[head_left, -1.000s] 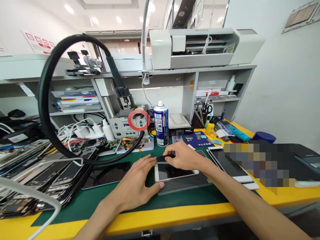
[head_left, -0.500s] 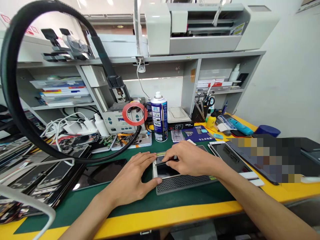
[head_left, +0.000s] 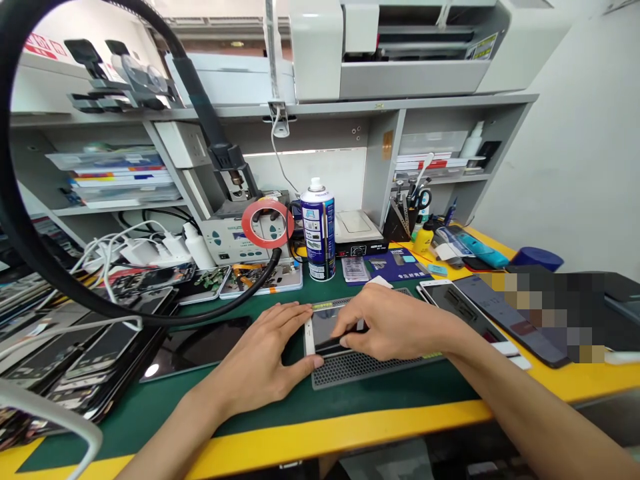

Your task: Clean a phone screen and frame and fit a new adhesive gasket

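Note:
A white-framed phone (head_left: 325, 323) with a dark glass front lies on a grey perforated mat (head_left: 370, 369). My left hand (head_left: 267, 343) brackets the phone's left end, fingertips at its far corner and thumb at its near corner. Over the phone's glass, my right hand (head_left: 387, 320) is closed in a pinch on a thin black tool (head_left: 331, 345). The tool's tip points left, close to the glass near the phone's lower left. My right hand covers the phone's right part. Whether the tip touches the glass, I cannot tell.
Stacked phone screens (head_left: 115, 347) and a dark screen (head_left: 200, 347) lie left. A spray can (head_left: 319, 233) and red tape roll (head_left: 268, 223) stand behind. A black hose (head_left: 15, 220) loops across the left. Another white phone (head_left: 463, 310) lies right.
My right hand has shifted slightly right and toward me. The thin tool has moved from the phone's upper left to its lower left. My left hand stays put; the view tilts slightly.

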`<state>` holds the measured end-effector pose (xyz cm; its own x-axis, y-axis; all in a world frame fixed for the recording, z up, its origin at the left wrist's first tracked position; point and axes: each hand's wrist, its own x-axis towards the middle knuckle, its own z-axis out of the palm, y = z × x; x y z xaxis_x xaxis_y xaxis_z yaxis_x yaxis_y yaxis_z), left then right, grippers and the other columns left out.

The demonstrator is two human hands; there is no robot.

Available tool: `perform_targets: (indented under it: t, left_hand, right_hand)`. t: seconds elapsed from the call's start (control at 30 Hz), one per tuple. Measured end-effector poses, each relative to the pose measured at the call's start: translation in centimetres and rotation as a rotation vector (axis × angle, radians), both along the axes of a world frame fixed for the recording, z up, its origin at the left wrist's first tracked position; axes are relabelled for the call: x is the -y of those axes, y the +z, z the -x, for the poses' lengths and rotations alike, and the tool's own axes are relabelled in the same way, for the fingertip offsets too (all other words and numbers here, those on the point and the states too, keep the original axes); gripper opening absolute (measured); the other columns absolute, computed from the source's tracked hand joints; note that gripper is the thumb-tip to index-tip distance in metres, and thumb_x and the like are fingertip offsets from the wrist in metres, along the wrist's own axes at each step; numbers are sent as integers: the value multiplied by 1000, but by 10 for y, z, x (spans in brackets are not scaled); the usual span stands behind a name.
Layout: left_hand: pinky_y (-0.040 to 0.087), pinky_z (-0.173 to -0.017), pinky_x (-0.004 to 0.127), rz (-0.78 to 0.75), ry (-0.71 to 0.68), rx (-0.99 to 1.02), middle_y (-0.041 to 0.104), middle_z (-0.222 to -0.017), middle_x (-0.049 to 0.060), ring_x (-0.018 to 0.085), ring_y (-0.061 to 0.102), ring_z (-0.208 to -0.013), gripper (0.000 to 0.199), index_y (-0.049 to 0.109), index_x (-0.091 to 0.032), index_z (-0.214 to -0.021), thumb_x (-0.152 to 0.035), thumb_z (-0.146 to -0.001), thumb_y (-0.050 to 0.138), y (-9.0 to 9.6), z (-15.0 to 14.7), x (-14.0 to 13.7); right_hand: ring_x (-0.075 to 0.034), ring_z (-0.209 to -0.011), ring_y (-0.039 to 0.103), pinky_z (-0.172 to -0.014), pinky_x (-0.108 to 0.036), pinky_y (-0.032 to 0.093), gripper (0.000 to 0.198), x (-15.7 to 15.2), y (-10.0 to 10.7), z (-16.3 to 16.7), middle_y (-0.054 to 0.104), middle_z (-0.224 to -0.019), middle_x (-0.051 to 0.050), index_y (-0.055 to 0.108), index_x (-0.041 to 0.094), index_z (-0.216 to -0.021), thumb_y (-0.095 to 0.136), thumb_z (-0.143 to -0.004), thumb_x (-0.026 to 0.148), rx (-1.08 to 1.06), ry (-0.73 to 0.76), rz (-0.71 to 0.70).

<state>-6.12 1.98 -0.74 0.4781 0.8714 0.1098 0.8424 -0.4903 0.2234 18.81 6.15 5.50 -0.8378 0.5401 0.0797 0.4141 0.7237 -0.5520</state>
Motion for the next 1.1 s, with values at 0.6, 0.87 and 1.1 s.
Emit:
perform_targets:
  t: [0.6, 0.87, 1.1]
  left_hand:
    - [39, -118, 53, -53, -6, 34, 49, -156, 7, 34, 44, -144, 72, 46, -25, -152, -64, -92, 54, -8, 2, -1]
    - [41, -116, 56, -66, -5, 3, 47, -157, 7, 37, 44, -143, 70, 46, -25, -152, -64, -94, 50, -7, 1, 1]
    - [36, -118, 60, -78, -29, 10, 49, -156, 5, 36, 46, -142, 64, 47, -32, -151, -64, -95, 46, -6, -1, 2]
  right_hand:
    - [-16, -67, 63, -60, -26, 39, 23, -29, -4, -24, 78, -82, -3, 81, 20, -87, 61, -83, 10, 10, -209, -86]
    - [-17, -73, 68, -63, -25, 44, 22, -28, -2, -24, 79, -88, -4, 81, 20, -92, 62, -85, 13, 61, -199, -121]
    - [-20, -79, 71, -67, -27, 44, 24, -12, -5, -23, 81, -93, -6, 81, 20, -98, 61, -87, 13, 99, -255, -189]
